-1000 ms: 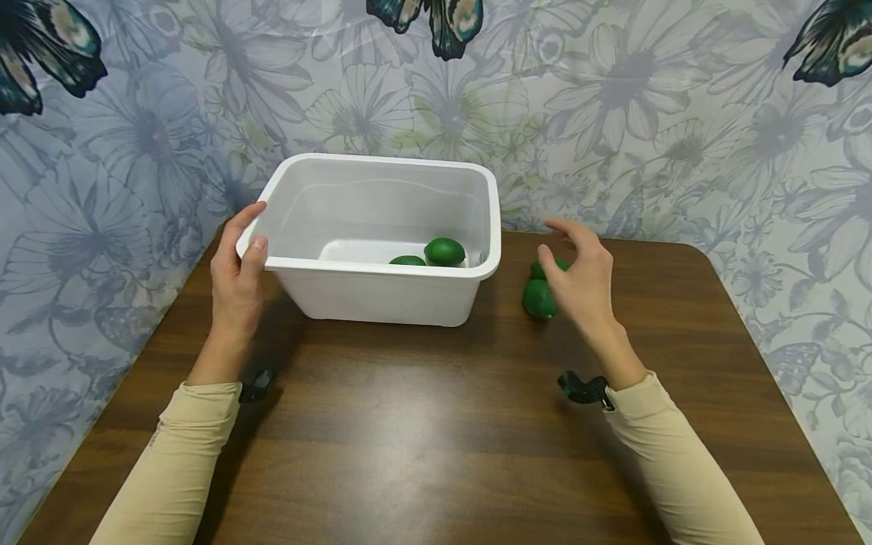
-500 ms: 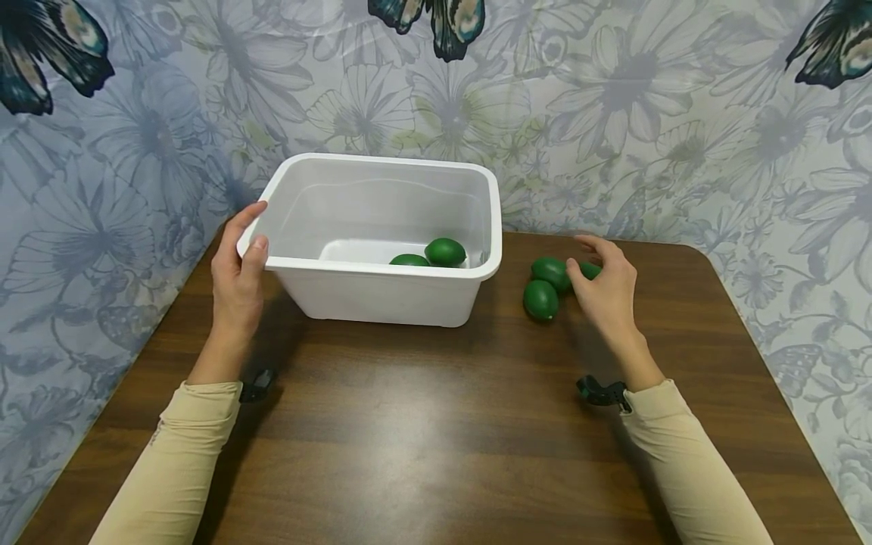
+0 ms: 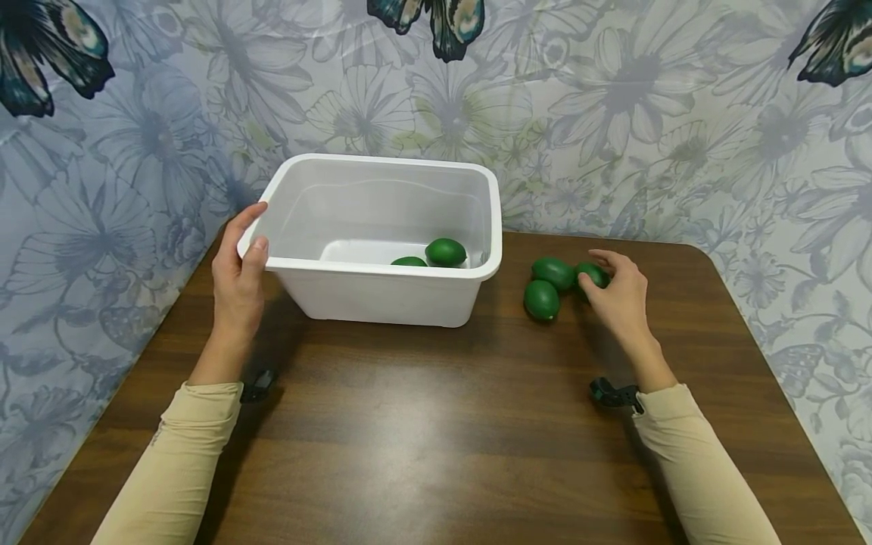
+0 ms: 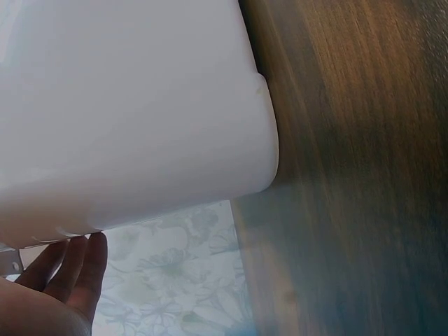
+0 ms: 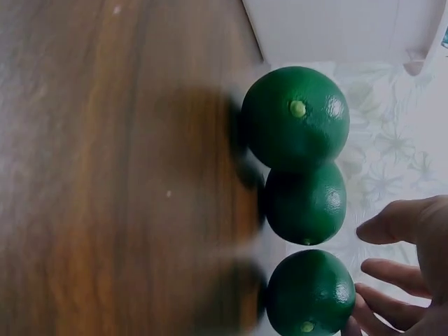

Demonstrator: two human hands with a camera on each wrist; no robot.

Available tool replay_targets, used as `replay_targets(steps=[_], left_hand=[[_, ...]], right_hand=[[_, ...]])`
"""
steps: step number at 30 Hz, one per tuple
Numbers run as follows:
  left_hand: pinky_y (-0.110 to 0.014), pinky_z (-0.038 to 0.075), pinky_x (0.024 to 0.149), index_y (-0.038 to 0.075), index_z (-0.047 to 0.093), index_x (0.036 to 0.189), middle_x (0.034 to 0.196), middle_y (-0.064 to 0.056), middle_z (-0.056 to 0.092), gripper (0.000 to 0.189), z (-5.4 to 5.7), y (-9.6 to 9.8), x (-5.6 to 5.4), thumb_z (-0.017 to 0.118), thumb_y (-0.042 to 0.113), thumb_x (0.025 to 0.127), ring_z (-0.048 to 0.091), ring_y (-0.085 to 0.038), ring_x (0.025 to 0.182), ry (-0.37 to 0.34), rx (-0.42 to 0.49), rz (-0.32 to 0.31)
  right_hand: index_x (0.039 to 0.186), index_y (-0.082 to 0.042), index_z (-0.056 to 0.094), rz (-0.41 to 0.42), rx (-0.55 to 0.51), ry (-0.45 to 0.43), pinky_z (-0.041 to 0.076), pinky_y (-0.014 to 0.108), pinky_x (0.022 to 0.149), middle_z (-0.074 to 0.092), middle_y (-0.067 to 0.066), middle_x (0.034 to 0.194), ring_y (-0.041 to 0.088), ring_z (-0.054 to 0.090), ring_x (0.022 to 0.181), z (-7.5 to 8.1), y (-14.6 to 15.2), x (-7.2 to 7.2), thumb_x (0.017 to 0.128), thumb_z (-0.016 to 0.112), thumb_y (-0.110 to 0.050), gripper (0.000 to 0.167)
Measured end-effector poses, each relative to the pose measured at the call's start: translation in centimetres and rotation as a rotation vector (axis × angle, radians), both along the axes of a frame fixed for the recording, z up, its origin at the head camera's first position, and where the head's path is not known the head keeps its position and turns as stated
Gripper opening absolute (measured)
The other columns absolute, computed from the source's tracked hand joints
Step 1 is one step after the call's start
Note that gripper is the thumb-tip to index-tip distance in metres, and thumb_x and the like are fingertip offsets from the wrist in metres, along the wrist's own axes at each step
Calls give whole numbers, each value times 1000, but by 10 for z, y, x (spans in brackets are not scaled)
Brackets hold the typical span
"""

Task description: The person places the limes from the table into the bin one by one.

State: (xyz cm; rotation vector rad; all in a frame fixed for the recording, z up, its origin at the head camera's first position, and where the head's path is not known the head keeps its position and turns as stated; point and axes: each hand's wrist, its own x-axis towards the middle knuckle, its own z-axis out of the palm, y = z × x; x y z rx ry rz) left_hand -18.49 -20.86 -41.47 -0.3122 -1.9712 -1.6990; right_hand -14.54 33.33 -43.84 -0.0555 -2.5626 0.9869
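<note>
At the tub's left end, my left hand (image 3: 237, 284) holds the rim, fingers along the outside and thumb at the near corner. The white plastic tub (image 3: 381, 297) stands on the table with two limes in it, one lime (image 3: 446, 252) in full view and the other partly behind the near rim. Three dark green limes sit together on the right. My right hand (image 3: 621, 299) is at the rightmost lime (image 5: 311, 294), fingers loosely curved at its side; the right wrist view shows the thumb apart from it. The front lime (image 3: 541, 300) and back lime (image 3: 553, 272) lie just left.
The brown wooden table (image 3: 409, 424) runs up to a wall with floral covering (image 3: 654, 129). Its far edge lies just behind the limes. A dark wrist strap (image 3: 613, 393) shows at the right sleeve.
My right hand has moved right and slightly nearer, from over the limes to the rightmost one, uncovering the others. The left hand and tub have stayed in place.
</note>
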Motion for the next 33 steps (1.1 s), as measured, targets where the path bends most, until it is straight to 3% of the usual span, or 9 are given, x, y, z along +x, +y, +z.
replay_targets(steps=[9, 19, 29, 33], left_hand=[[-26, 45, 98, 12, 60, 149, 149, -13, 58, 50, -1, 0, 0, 52, 23, 100, 57, -25, 122, 5, 3, 1], [-28, 45, 98, 13, 60, 149, 149, -14, 58, 50, -2, 0, 0, 52, 23, 100, 57, -26, 122, 3, 11, -8], [-28, 45, 97, 12, 60, 149, 148, -15, 59, 50, -4, 0, -1, 52, 23, 100, 56, -27, 121, 24, 9, -15], [-27, 45, 97, 13, 60, 148, 148, -15, 59, 50, -4, 0, -2, 53, 23, 100, 56, -29, 121, 25, 15, -13]], right_hand=[[138, 5, 62, 0, 59, -82, 31, 69, 108, 58, 33, 140, 54, 50, 126, -4, 11, 3, 90, 76, -3, 51], [144, 4, 55, -50, 56, -133, 35, 69, 105, 58, 37, 137, 56, 50, 124, -10, 19, 2, 88, 78, -3, 60], [140, 1, 60, -84, 7, -45, 44, 60, 94, 68, 31, 122, 47, 60, 103, -10, 15, 1, 89, 75, -8, 55], [140, 0, 62, -74, -3, 4, 43, 59, 94, 68, 29, 123, 46, 62, 103, -4, 9, 0, 89, 75, -11, 54]])
